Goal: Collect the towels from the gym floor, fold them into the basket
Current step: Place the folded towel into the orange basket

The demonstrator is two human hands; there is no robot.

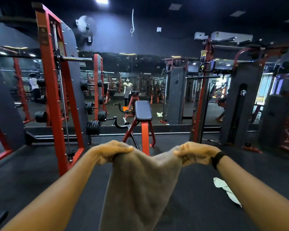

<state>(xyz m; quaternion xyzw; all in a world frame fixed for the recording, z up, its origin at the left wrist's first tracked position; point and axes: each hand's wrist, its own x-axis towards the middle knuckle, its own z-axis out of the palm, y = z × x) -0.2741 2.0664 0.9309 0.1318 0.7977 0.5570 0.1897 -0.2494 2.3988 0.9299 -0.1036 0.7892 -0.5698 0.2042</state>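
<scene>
A grey-brown towel [140, 185] hangs in front of me, held up by its top edge. My left hand [110, 151] grips the towel's left top corner and my right hand [194, 153] grips the right top corner, with the edge sagging between them. The cloth drops down out of the bottom of the view. A white towel [224, 189] lies crumpled on the dark floor to the right, partly hidden behind my right forearm. No basket shows on the floor around me; an orange thing appears only in the mirror reflection.
A red-framed bench with a dark pad [143, 110] stands straight ahead before a mirror wall [140, 90]. A red rack with weight plates [62, 90] stands at the left, a cable machine [202, 90] at the right. Black rubber floor [32, 177] stretches around me.
</scene>
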